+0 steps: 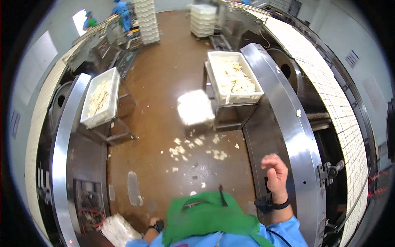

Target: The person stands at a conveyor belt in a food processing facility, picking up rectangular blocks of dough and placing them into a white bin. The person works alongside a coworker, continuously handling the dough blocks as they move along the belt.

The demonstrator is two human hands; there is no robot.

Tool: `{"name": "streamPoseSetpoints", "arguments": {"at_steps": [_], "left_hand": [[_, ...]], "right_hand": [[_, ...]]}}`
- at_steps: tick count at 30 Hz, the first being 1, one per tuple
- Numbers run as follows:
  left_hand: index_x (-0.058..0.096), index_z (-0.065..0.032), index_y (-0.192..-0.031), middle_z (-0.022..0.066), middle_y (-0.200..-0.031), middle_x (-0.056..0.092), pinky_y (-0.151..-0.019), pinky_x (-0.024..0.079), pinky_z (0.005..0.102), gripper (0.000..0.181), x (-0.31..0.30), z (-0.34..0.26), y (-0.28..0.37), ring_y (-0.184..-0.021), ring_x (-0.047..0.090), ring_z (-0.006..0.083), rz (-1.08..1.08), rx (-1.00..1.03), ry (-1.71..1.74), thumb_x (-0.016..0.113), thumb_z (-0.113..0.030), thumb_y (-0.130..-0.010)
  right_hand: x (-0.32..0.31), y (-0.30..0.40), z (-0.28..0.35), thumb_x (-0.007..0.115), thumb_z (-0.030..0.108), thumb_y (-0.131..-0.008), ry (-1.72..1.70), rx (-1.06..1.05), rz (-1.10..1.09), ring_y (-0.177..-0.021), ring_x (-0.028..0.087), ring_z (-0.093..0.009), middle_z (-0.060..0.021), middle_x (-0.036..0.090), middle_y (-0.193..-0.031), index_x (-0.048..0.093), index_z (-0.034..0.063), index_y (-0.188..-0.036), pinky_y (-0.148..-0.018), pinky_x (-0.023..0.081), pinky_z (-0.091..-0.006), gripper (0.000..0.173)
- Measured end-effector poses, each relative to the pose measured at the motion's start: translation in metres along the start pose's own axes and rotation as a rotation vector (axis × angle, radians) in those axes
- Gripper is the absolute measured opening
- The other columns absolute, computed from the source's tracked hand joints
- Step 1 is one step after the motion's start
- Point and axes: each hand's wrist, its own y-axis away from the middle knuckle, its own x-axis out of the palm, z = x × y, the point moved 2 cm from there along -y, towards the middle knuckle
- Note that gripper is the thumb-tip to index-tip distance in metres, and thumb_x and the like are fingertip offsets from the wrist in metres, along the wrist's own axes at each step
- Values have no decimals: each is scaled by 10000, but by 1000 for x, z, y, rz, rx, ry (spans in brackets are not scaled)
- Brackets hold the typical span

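My right hand point(276, 173) is raised beside the steel frame of the right conveyor line point(296, 136), its fingers curled and apart with nothing in them. A dark band sits on that wrist. At the bottom left, my left hand point(153, 222) is mostly hidden by the green apron point(209, 213); its wrist wears a dark strap. Close to it lies a whitish plastic-wrapped bundle point(118, 230); whether the hand touches it cannot be told. Ahead on the right, a white plastic crate point(259, 92) of pale dough pieces point(236, 77) rests on a metal stand point(228, 117).
Another crate point(115, 83) of pale pieces stands on a stand at left, by the left conveyor point(63, 136). Scraps point(179, 149) litter the brown floor near a bright white block point(195, 108). Crate stacks point(148, 21) point(203, 21) and co-workers point(122, 14) are farther back.
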Motion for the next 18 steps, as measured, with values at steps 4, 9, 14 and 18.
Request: {"name": "streamPoseSetpoints", "arguments": {"at_steps": [4,9,14,18], "left_hand": [[721,-96,-884,148,-967,678,-730,508,435,277,-23,19,2,-845,640,338,-152,-404,241,561,-307,-802],[717,-88,-888,143,-948,679,-732,510,428,267,-103,15,-74,-838,640,320,-279,-452,478,569,-295,-812],[714,-80,-892,138,-928,680,-734,511,422,256,-193,20,-144,-831,641,303,-296,-460,498,576,-284,-822],[711,-73,-895,134,-912,682,-735,512,416,248,-266,34,-183,-825,641,289,-344,-520,496,582,-274,-830]], "right_hand": [[78,-117,69,529,492,-922,-335,-563,418,-547,494,-179,-62,575,-711,539,115,-1098,-607,438,-354,416],[159,-206,81,541,312,-913,-418,-935,410,-524,467,-191,-105,603,-796,511,225,-1175,-527,435,-349,278],[205,-299,30,341,307,-965,-389,-876,527,-502,504,-200,-110,629,-803,342,113,-1232,-510,467,-343,330],[256,-389,-7,512,246,-886,-499,-1062,407,-511,444,-179,-112,589,-785,433,223,-1187,-490,413,-336,312]]}}
